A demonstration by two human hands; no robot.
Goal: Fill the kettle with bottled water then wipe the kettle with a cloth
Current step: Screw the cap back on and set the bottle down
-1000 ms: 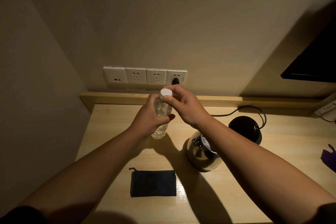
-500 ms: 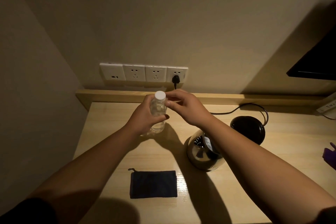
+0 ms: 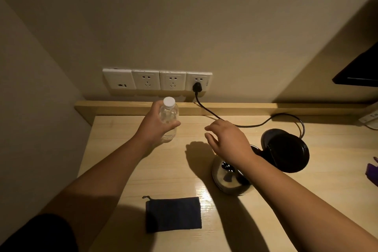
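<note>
Your right hand (image 3: 229, 141) has come off the white cap (image 3: 169, 101), fingers now loose and holding nothing above the open kettle (image 3: 231, 180). Your left hand (image 3: 155, 127) grips the water bottle (image 3: 168, 118) upright on the desk (image 3: 126, 159). The cap looks still on, so filling remains ahead: uncap, then pour. The dark cloth (image 3: 173, 215) waits nearby; the power cord (image 3: 235, 124) trails behind.

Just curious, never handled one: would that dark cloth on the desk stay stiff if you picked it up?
Probably floppy: the dark cloth lies flat as a thin folded rectangle on the desk. Likely light for its size. It looks matte and woven, so probably not slippery.
</note>
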